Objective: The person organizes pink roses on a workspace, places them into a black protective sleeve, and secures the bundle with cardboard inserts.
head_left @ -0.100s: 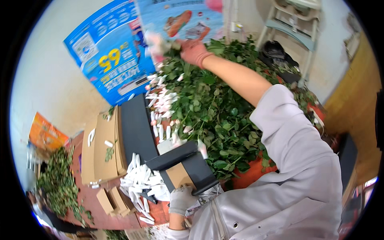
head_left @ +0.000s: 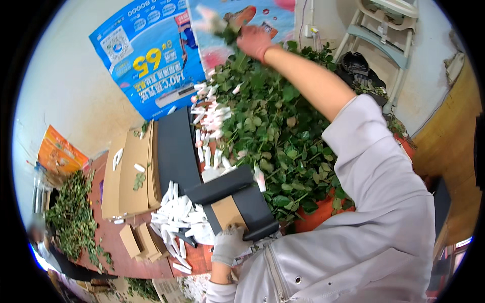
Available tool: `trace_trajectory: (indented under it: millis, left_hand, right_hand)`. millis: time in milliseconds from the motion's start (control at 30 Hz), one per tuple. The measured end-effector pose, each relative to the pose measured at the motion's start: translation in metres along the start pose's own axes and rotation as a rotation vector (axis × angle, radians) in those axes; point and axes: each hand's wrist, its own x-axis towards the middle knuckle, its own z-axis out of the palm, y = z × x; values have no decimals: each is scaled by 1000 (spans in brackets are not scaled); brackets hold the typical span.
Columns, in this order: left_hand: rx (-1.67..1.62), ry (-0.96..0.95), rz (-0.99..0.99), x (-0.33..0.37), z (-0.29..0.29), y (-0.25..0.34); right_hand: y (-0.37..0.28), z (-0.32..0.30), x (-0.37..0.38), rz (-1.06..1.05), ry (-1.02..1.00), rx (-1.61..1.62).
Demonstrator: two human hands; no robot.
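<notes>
My right hand (head_left: 254, 41), in a pink glove, is raised at the far side over the leafy stems. It is closed on a rose (head_left: 212, 22) whose pale, blurred head points left; I cannot tell whether there is more than one. My left hand (head_left: 231, 246), in a grey-white glove, is close to my body. Its curled fingers grip the near edge of a brown cardboard strip (head_left: 227, 212) on a black folded sheet (head_left: 252, 209). A white-sleeved rose bud (head_left: 259, 179) sticks out beside the black sheet's far edge.
A thick heap of leafy rose stems (head_left: 283, 131) covers the right, with white-sleeved buds (head_left: 214, 116) along its left side. Loose white sleeves (head_left: 182, 217), stacked cardboard (head_left: 129, 177) and a black board (head_left: 177, 151) lie left. Behind stand a blue poster (head_left: 146, 60) and a high chair (head_left: 379, 40).
My right hand has moved slightly up and right in view with the rose. The whole view has shifted a little. My left hand stays at the cardboard strip.
</notes>
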Motion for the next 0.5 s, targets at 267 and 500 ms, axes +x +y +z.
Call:
trace_trajectory:
  millis: [267,500]
  left_hand:
    - [-122,-38,77,-12,-14,2]
    - [-179,499,294,134,-130,49]
  right_hand:
    - [153,-138,53,92,417,-14]
    - [303,-290,-35,276,731,-178]
